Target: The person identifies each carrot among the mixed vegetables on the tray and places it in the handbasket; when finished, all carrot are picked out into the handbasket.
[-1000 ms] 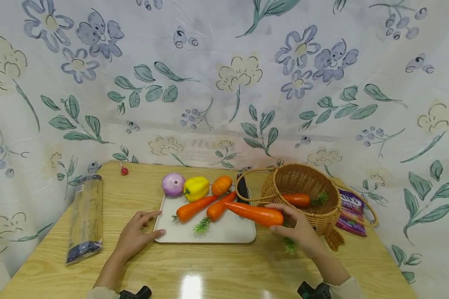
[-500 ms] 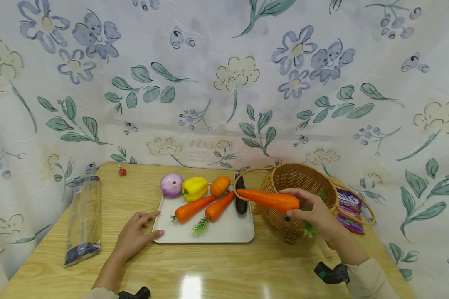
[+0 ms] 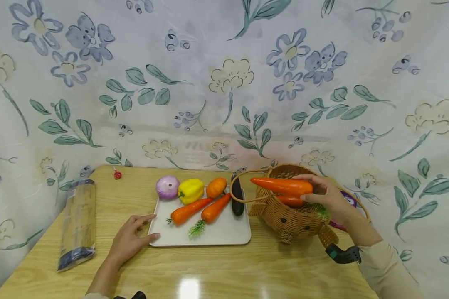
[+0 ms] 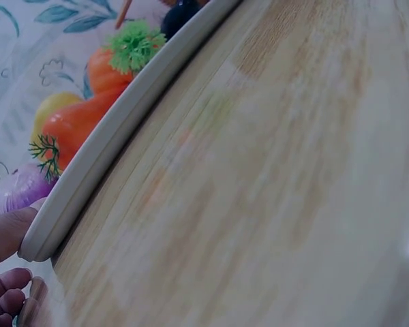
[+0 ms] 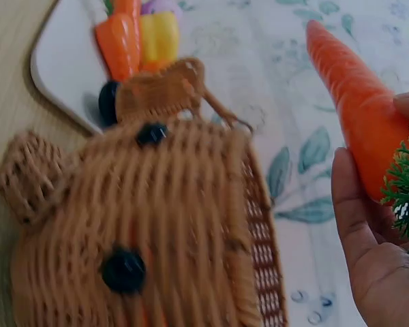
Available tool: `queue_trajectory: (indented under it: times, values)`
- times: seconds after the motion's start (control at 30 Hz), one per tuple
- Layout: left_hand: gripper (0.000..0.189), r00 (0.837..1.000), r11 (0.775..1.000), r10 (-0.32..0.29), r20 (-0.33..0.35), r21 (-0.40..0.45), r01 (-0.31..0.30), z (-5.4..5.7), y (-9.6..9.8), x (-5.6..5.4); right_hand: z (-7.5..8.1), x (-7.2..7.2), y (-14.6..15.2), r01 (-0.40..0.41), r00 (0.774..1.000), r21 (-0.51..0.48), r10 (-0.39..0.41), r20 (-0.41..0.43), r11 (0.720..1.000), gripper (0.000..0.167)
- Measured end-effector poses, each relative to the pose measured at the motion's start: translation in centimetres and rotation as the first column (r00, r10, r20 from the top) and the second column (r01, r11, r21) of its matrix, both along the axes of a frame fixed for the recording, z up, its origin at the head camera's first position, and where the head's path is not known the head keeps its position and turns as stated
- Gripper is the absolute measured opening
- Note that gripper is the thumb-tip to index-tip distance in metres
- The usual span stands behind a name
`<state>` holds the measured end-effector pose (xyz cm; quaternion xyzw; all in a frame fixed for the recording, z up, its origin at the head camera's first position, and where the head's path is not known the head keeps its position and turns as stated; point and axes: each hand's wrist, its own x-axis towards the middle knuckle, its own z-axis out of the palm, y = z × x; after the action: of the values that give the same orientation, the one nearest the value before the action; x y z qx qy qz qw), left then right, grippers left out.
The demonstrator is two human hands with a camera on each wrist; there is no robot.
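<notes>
My right hand (image 3: 327,197) grips a large orange carrot (image 3: 280,185) by its thick leafy end, its tip pointing left over the mouth of a wicker basket (image 3: 292,220). In the right wrist view the carrot (image 5: 358,102) is above the basket's rim, green leaves by the palm. Another carrot (image 3: 291,202) shows in the basket below it. My left hand (image 3: 129,238) rests at the left edge of a white tray (image 3: 217,236), thumb and fingers straight against its rim. Two carrots lie on the tray, with a yellow bell pepper (image 3: 191,191), small pumpkin (image 3: 216,187), purple onion (image 3: 167,187) and eggplant (image 3: 237,199).
At the far left lies a clear plastic packet (image 3: 77,224) with dark blue ends. A red lollipop (image 3: 117,175) is near the back edge. Behind the basket, a purple snack bag (image 3: 348,198) is mostly hidden. The basket's looped handle (image 3: 233,187) reaches over the tray's right side.
My right hand has carried the carrot up and to the right, from over the tray's right side to above the basket opening. The basket has tipped slightly. My left hand stays at the tray.
</notes>
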<state>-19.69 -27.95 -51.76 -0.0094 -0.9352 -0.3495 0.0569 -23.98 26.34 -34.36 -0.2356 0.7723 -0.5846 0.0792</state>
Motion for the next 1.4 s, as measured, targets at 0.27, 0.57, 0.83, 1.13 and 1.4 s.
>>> queue_trajectory:
  times: [0.27,0.57,0.83,1.13,1.4]
  values:
    - [0.065,1.0,1.0,0.005,0.013,0.003,-0.005,-0.1,-0.1,0.1,1.0,-0.7,1.8,0.043,0.998,0.05,-0.044,0.034,0.998,0.041]
    - [0.064,1.0,1.0,0.004,-0.009,-0.004,-0.004,-0.4,-0.1,0.2,1.4,-2.4,4.2,0.033,0.999,0.105,-0.034,0.007,0.994,0.042]
    - [0.063,1.0,1.0,0.0,-0.029,-0.002,0.0,-0.5,-0.1,0.1,1.6,-3.7,5.8,0.059,0.996,0.196,-0.07,0.049,0.979,0.043]
    - [0.063,0.999,1.0,-0.007,-0.043,-0.01,0.006,-0.4,0.0,0.0,2.1,-5.6,6.4,0.058,0.991,0.303,-0.091,0.099,0.951,0.052]
    - [0.062,0.999,1.0,-0.003,-0.038,-0.014,0.002,-0.4,0.0,-0.1,2.3,-7.5,5.3,0.033,0.976,0.402,-0.116,0.185,0.915,0.055]
